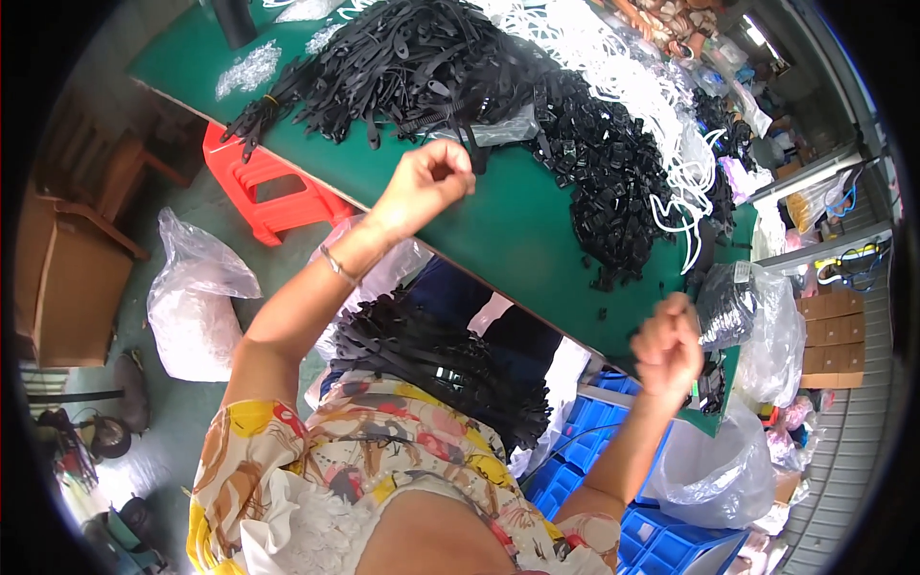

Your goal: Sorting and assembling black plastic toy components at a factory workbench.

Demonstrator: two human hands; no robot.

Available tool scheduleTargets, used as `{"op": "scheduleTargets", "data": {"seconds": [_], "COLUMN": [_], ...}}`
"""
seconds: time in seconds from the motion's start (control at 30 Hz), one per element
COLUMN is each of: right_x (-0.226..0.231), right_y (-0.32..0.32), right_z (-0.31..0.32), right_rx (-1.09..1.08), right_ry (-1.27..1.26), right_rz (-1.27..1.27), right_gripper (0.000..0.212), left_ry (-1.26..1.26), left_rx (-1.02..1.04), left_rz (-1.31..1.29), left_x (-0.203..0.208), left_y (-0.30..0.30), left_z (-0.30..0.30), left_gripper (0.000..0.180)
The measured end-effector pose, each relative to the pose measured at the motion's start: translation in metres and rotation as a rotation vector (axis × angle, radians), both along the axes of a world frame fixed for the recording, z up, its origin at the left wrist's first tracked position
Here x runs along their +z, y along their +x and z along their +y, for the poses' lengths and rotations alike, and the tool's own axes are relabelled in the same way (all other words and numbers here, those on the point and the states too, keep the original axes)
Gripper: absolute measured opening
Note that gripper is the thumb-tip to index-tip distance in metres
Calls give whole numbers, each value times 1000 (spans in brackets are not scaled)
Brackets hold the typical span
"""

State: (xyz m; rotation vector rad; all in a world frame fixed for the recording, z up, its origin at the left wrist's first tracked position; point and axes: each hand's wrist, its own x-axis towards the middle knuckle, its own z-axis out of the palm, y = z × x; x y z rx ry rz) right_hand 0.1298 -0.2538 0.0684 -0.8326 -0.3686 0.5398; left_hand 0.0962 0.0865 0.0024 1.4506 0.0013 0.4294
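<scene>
The thumb and fingers of my left hand curl in toward each other in a loose ring over the table's near side, their tips right beside a dark strap end that hangs off the heap; I cannot tell whether anything is pinched between them. My right hand, farther along near the table's edge, is blurred, its fingers half bent, and I cannot tell whether they grasp a piece or have let go. Between my hands lies bare green table, and beyond it the heap of black straps, with the mound of small black buckle-like pieces to its right and tangled white cords behind. More black straps, a thick bundle, lie across my lap. By my judgement I am at the picking-up step, strap side left, small parts right; the next move calls for a fine pinch on one single piece, teased free without dragging its neighbours along. Farther out, blue bins stand below on my right, and a red stool on my left.
</scene>
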Motion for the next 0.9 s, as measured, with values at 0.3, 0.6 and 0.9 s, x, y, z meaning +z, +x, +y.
{"op": "scheduleTargets", "data": {"seconds": [0.3, 0.6, 0.9], "right_x": [-76, -81, -77], "right_y": [-50, -54, -58], "right_z": [117, 59, 13], "right_rx": [-55, -210, -301], "right_ry": [-121, -24, -57], "right_rz": [532, 289, 205], "right_gripper": [40, 13, 22], "left_ry": [350, 482, 956], "left_rx": [-506, -668, -68], "left_rz": [-126, -28, -221], "left_x": [1, 4, -19], "left_y": [-68, -50, 65], "left_z": [-82, -86, -139], "left_gripper": [9, 16, 13]}}
